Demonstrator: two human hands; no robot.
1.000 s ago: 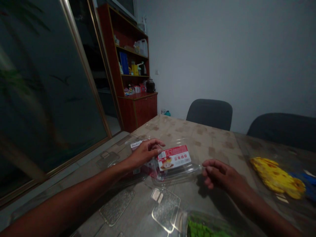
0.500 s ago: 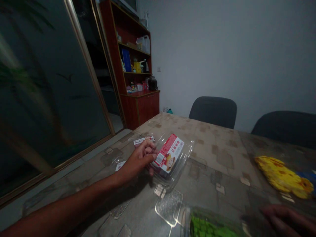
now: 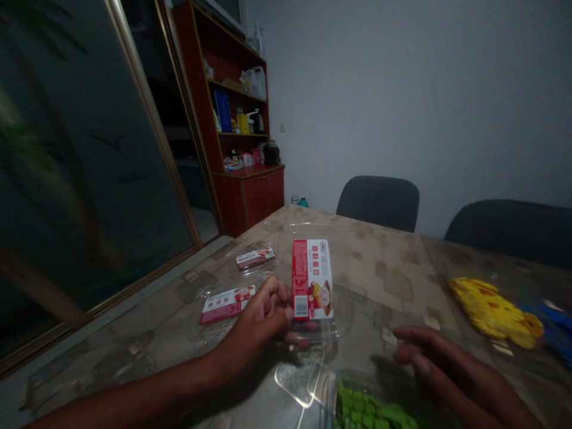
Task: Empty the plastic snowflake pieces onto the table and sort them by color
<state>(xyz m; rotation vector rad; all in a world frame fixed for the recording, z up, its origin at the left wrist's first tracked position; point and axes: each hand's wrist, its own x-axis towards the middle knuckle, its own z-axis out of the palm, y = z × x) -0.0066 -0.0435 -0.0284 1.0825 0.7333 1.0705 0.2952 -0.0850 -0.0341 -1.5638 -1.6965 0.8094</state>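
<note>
My left hand (image 3: 259,322) grips the near edge of a clear plastic clamshell box (image 3: 313,280) with a red and white label, held just above the table (image 3: 393,268). My right hand (image 3: 442,369) hovers low at the right, fingers stretched out and apart, holding nothing. It is just right of an open clear container of green pieces (image 3: 370,411) at the bottom edge. Two more clear boxes with red labels lie left of my left hand, one near (image 3: 227,302) and one farther back (image 3: 255,257).
A yellow patterned object (image 3: 494,310) and something blue (image 3: 556,328) lie at the table's right. Two dark chairs (image 3: 379,202) stand behind the table. A red wooden shelf unit (image 3: 232,119) and a glass sliding door (image 3: 80,167) are at the left.
My left hand has turned the labelled box so its label stands upright and drawn it nearer. My right hand has come back in from the lower right corner toward the green container.
</note>
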